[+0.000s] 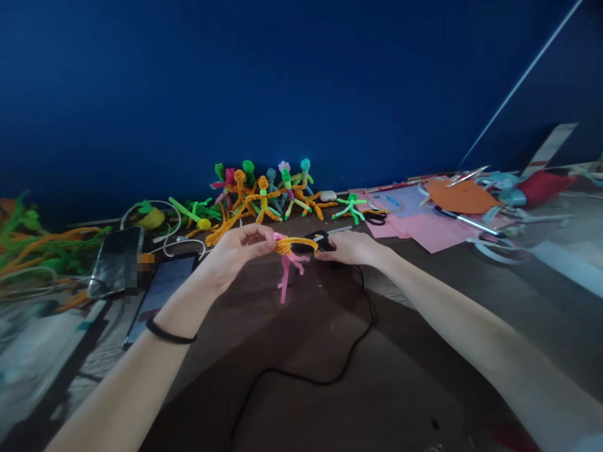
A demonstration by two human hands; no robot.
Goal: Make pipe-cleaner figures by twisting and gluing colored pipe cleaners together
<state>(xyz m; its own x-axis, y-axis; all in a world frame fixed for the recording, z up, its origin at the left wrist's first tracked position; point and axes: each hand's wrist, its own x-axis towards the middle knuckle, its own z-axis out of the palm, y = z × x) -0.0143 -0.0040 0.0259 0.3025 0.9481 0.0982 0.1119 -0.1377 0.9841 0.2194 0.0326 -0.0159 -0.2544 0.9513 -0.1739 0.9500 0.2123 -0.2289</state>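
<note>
Between the thumb and fingers of my left hand (240, 248) is a pink pipe cleaner figure (286, 276), its thin limbs hanging down. An orange pipe cleaner (296, 241) is wrapped at the figure's upper part and arches to the right. My right hand (351, 247) is closed, its fingertips at the free end of this orange strand. Just behind those fingers a black device (321, 238) lies on the table, partly hidden, with a black cord (365, 333) running towards me.
Finished pipe cleaner figures (262, 198) stand along the blue wall. Two phones, one a dark phone (162, 292), and loose pipe cleaners (42, 245) lie left. Pink paper (431, 232), an orange piece (461, 196), black scissors (375, 218) and a white earbud case (328, 196) are at right.
</note>
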